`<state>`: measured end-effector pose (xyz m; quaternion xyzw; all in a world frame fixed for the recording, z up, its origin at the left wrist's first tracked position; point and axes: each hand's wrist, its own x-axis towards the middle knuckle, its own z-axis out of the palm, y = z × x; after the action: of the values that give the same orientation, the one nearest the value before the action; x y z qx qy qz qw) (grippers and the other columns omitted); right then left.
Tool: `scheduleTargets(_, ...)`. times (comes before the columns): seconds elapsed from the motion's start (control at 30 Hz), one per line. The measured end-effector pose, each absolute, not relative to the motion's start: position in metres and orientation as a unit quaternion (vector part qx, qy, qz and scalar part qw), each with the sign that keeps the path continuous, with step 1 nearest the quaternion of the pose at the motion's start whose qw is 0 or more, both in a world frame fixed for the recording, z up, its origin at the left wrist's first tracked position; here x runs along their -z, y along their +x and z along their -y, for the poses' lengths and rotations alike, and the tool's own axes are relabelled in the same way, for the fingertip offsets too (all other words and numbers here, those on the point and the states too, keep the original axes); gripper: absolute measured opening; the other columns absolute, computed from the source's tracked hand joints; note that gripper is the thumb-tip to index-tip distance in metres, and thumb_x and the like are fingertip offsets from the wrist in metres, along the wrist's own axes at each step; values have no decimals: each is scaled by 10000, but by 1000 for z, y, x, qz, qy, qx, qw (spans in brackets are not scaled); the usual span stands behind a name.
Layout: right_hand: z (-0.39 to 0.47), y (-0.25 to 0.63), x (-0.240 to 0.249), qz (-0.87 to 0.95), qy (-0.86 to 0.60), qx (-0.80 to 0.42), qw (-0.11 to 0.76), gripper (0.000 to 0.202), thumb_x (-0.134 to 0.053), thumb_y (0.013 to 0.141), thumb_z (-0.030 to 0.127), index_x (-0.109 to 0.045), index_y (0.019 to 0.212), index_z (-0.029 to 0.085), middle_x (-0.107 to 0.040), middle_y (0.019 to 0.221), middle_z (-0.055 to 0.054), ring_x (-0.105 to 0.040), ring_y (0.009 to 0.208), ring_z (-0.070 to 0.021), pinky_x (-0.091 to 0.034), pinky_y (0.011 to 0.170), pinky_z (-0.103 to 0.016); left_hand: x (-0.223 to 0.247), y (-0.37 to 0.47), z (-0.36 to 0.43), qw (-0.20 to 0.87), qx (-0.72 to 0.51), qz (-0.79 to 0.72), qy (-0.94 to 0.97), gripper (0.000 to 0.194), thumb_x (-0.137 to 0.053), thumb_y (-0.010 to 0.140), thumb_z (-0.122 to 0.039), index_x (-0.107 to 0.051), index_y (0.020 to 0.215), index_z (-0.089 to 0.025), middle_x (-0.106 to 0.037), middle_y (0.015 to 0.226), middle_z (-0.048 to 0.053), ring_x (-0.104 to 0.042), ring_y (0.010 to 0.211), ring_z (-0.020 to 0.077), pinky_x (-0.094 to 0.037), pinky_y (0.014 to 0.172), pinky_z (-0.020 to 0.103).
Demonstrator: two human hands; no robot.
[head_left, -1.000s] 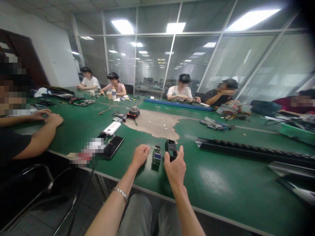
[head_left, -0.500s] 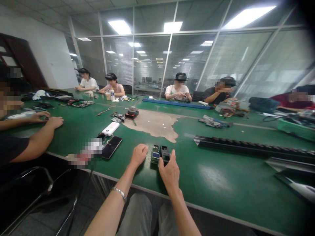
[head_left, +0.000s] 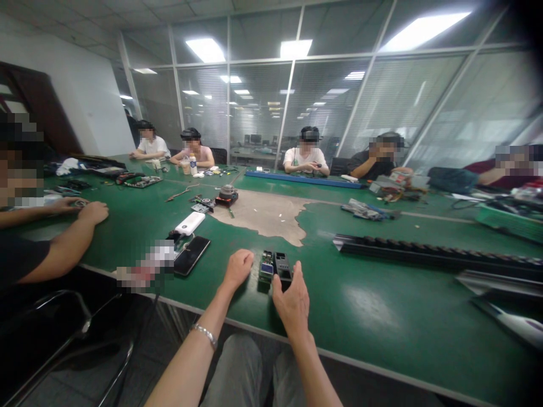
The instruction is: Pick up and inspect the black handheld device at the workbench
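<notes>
My left hand rests on the green table, its fingers curled into a fist. Whatever it may hold is hidden. Just right of it stands a green circuit board with a small blue-grey screen. Against the board's right side is a black plastic housing with square openings in its top. My right hand grips that housing, thumb at its near left end and fingers along its right side. The hand hides the housing's near right part.
Left of my hands lie a black phone and a white power bank. A torn brown sheet lies ahead, a long black rail to the right. A co-worker's hands work at far left; several people sit across.
The view has shifted very slightly. My right hand's fingers have lowered a little beside the housing; my left fist looks the same.
</notes>
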<state>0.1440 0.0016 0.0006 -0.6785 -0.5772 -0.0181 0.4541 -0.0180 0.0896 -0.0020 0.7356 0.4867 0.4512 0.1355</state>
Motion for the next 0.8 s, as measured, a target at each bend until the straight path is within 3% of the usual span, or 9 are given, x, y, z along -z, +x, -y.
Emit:
scheduleTargets(0.47,4,145,-3,573,-690,-16,441,755,-465,858,430,-229,1458,37,-484,1349,-234,-524,1181,-308,-414,975,-422,1,-19,-87,135,-450,-497,729,301,-428,916,-257,-716,870,-179,-717,932,60,-636,894,162,-477,845,266)
scheduleTargets(0.8,5,143,-29,525,-678,-24,514,767,-463,876,482,-200,1483,92,-543,1310,-187,-556,1156,-296,-420,954,-408,3,-19,-87,137,-453,-498,727,294,-439,920,-270,-710,866,-171,-708,901,64,-629,866,158,-468,814,265)
